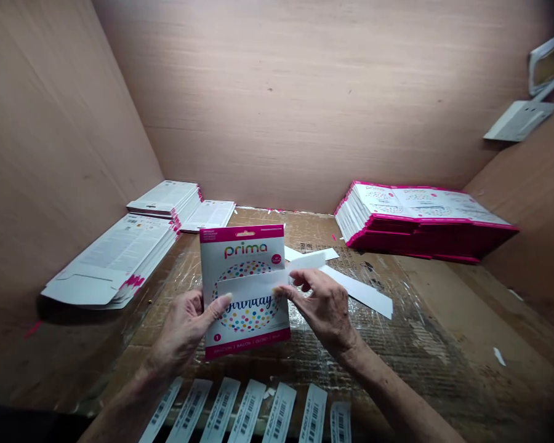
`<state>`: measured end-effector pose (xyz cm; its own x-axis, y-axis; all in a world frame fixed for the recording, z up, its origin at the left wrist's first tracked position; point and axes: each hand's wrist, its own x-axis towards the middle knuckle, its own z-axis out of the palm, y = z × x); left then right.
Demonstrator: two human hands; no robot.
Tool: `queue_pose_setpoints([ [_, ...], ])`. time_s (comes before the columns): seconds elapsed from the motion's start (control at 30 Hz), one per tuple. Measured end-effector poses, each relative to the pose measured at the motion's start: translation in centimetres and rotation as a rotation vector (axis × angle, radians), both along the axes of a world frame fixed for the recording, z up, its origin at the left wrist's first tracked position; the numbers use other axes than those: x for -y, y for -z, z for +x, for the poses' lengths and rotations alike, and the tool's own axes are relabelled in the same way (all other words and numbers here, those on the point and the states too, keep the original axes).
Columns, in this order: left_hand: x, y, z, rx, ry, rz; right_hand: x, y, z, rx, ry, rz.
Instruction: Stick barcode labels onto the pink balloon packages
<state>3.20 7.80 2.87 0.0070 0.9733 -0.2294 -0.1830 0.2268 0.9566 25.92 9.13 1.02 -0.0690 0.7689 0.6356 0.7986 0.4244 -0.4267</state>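
A pink-and-white balloon packet, marked "prima" and "Birthday", stands upright in front of me above the table. My left hand grips its left edge, thumb on the front. Across the packet's middle lies a blank white paper strip, covering part of the printed balloon. My right hand pinches this strip near the packet's right edge, thumb on the front and fingers curled. Behind that hand, more white strips lie crossed on the table.
Stacked packets showing their backs line the left wall. A tall pile of pink-edged packets stands at the back right. Several barcode labels hang in a row along the front edge. Wooden panels enclose the cardboard-covered table.
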Motion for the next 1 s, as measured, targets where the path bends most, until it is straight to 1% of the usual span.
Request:
queue_pose_setpoints([
  [0.07, -0.2, -0.1, 0.3, 0.002, -0.006, 0.02, -0.1, 0.1, 0.3, -0.163, -0.082, -0.142],
  [0.13, -0.4, -0.1, 0.4, 0.002, -0.003, 0.036, -0.4, -0.2, 0.5, -0.325, -0.208, -0.299],
  [0.2, -0.5, 0.0, 0.4, -0.014, 0.001, 0.039, -0.7, -0.4, 0.5, -0.505, -0.342, -0.498],
  [0.27, -0.5, 0.4, 0.5, -0.036, 0.009, 0.042, -1.1, -0.3, 0.3, -0.685, -0.447, -0.693],
  [0.33, -0.4, 1.0, 0.9, -0.06, 0.025, 0.049, -1.4, -0.1, -0.1, -0.834, -0.525, -0.812],
  [0.4, -0.3, 1.6, 1.4, -0.075, 0.048, 0.061, -1.4, 0.1, -0.4, -0.958, -0.555, -0.846],
  [0.47, -0.3, 1.8, 1.8, -0.087, 0.072, 0.08, -1.4, 0.0, -0.5, -1.025, -0.567, -0.84],
  [0.57, -0.1, 1.5, 1.9, -0.086, 0.099, 0.137, -1.1, -0.4, 0.2, -1.048, -0.569, -0.786],
  [0.63, 0.3, 1.2, 1.7, -0.017, 0.112, 0.153, -0.9, -0.5, 0.9, -1.106, -0.541, -0.712],
  [0.7, 0.6, 1.2, 1.5, 0.092, 0.147, 0.088, -0.7, -0.3, 1.5, -1.166, -0.535, -0.673],
  [0.8, 0.7, 1.6, 1.5, 0.229, 0.193, -0.047, -0.4, 0.5, 1.8, -1.185, -0.579, -0.709],
  [0.83, 0.5, 1.7, 1.6, 0.252, 0.183, -0.053, -0.3, 0.8, 1.8, -1.189, -0.585, -0.732],
  [0.9, 0.0, 1.8, 1.7, 0.254, 0.126, -0.011, -0.1, 1.2, 1.6, -1.203, -0.584, -0.773],
  [1.0, -1.0, 1.5, 2.2, 0.185, 0.028, 0.064, 0.1, 1.6, 1.3, -1.187, -0.58, -0.826],
])
